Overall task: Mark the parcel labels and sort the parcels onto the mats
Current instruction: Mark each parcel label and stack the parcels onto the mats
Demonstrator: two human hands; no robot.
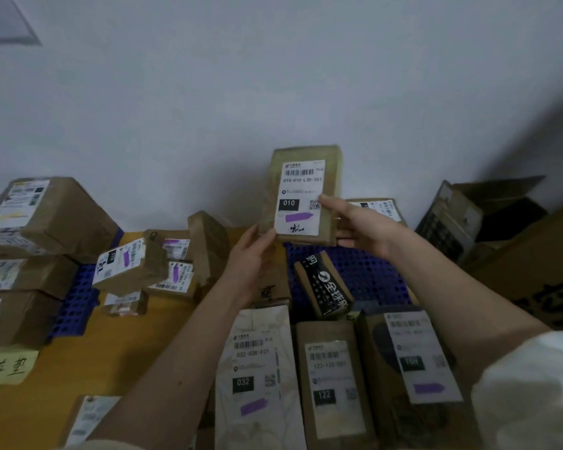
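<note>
— What have you got in your hands?

— A small brown parcel (306, 193), held upright in front of the pale wall (273, 76), label facing me. My left hand (252, 254) grips its lower left corner with the thumb on the front. My right hand (359, 222) holds the right edge, thumb lying across the label's (301, 198) lower right, by the QR code.

— What does the label say?

— "010-010-L3D-551" under a barcode, then a black box with "010". Below that there is a purple stroke and some black handwriting.

— And what lies beneath it?

— A blue perforated mat (371, 274) on the yellow table (111, 345). A box wrapped in black printed tape (324, 284) rests on it, just under my hands. Nearer to me stand three parcels in a row: a pale one marked "032" (257, 378) with a purple mark, a brown one marked "122" (332, 378), and a dark one (413, 362) whose label also carries a purple mark.

— Anything on the left?

— Another blue mat (78, 303) with large cartons (62, 216) on it, and beside it a loose cluster of small parcels (150, 267), several purple-marked. A yellow handwritten note (7, 367) lies at the table's left edge. To the far right stands an open cardboard carton (488, 216).
</note>
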